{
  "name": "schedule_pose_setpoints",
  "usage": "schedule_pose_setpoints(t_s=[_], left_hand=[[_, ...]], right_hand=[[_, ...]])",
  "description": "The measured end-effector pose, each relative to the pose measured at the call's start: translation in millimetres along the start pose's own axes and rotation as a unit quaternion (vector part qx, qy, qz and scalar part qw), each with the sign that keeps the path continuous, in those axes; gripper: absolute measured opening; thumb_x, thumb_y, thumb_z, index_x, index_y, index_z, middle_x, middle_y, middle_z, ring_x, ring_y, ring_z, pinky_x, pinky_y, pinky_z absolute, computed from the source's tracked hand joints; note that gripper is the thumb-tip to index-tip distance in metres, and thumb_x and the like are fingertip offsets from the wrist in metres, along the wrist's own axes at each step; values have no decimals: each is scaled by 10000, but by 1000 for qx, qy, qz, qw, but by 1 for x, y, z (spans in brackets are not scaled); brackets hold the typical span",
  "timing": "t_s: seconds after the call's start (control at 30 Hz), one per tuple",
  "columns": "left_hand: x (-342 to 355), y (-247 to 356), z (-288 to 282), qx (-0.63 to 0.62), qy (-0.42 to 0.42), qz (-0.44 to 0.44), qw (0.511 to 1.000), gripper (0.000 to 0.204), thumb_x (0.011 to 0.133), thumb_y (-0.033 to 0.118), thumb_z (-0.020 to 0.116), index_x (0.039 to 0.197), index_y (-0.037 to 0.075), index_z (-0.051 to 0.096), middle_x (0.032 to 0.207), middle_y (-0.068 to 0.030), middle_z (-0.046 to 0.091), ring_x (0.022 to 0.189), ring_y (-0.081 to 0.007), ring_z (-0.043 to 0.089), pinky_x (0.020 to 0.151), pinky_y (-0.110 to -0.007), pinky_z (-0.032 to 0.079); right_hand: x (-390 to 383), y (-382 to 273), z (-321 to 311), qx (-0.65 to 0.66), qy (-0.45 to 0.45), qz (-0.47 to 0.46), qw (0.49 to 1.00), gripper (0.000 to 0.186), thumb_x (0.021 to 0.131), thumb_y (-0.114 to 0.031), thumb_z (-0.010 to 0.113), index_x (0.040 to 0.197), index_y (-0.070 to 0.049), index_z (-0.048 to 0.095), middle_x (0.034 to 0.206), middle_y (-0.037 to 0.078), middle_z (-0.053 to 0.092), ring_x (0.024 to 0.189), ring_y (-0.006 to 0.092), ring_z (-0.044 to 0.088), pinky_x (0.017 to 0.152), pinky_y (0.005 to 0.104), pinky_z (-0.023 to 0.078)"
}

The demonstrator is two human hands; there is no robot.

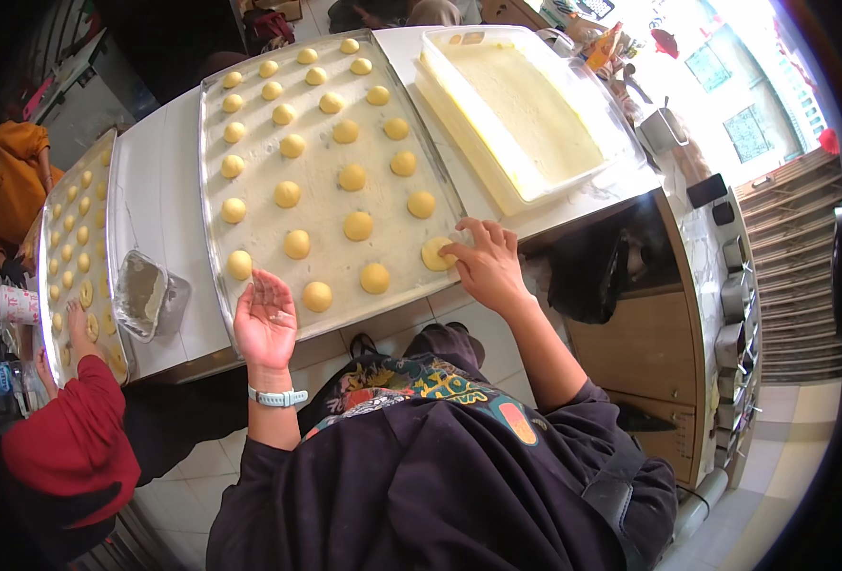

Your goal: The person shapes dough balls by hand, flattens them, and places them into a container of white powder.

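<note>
I count 27 dough pieces (357, 226) mid-frame, one tub (483, 157) upper right. Right hand (489, 262) spread, touching dough; left hand (267, 322) cupped open.

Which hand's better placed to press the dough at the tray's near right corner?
Probably your right hand: its fingers touch that dough piece; your left hand is at the tray's left side.

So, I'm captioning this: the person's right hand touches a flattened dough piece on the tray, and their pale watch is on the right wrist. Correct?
Not quite: the head view shows the pale watch on the left wrist. The right hand does touch a flattened dough piece on the tray.
</note>
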State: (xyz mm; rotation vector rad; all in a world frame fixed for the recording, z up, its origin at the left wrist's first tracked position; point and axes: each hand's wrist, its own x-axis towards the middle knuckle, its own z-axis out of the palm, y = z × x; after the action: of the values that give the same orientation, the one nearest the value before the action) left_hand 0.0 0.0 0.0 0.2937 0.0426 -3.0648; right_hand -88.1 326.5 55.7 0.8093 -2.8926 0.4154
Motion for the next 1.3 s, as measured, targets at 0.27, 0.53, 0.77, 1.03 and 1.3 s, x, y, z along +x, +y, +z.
schedule_pose_setpoints(t_s=[0.27, 0.53, 0.77, 1.03, 1.3], left_hand=[[-5, -6, 11, -12, 9, -9, 1000, 317, 943, 169, 345, 1091, 5, 571, 1076, -91, 627, 1030, -224, 586, 916, -365, 473], [-1, -54, 41, 248, -34, -180, 951, 415, 947, 290, 354, 1133, -23, 554, 1088, -155, 621, 1027, -296, 590, 960, -402, 429], [-2, -99, 65, 423, -26, -178, 888, 346, 932, 229, 499, 1130, -52, 533, 1090, -155, 604, 1032, -213, 580, 951, -322, 438], [8, -99, 67, 412, 40, -15, 910, 209, 845, 110, 641, 1007, -17, 602, 957, -81, 638, 869, -153, 630, 785, -288, 517], [9, -98, 65, 424, -1, 84, 902, 177, 881, 116, 597, 1017, 2, 588, 950, -42, 623, 858, -101, 581, 747, -233, 448]], right_hand=[[-1, -4, 2, -32, 12, -27, 999, 161, 760, -174, 595, 907, -179, 661, 1167, 31, 460, 1105, 233, 398, 893, 414, 298], [6, -3, 16, -22, -51, -24, 998, 266, 810, -243, 570, 1005, -62, 570, 1165, 96, 453, 1106, 272, 398, 900, 428, 307], [17, -60, -3, 235, 39, -25, 971, 262, 885, -285, 530, 948, -31, 524, 1164, 142, 455, 1153, 309, 368, 952, 421, 277], [28, -101, -12, 111, 151, -88, 978, 259, 793, -234, 589, 985, -63, 557, 1199, 104, 434, 1151, 292, 367, 937, 412, 267], [27, -112, -14, 69, 150, -84, 983, 318, 830, -273, 577, 1062, -55, 566, 1334, 106, 379, 1192, 278, 352, 952, 423, 260]])
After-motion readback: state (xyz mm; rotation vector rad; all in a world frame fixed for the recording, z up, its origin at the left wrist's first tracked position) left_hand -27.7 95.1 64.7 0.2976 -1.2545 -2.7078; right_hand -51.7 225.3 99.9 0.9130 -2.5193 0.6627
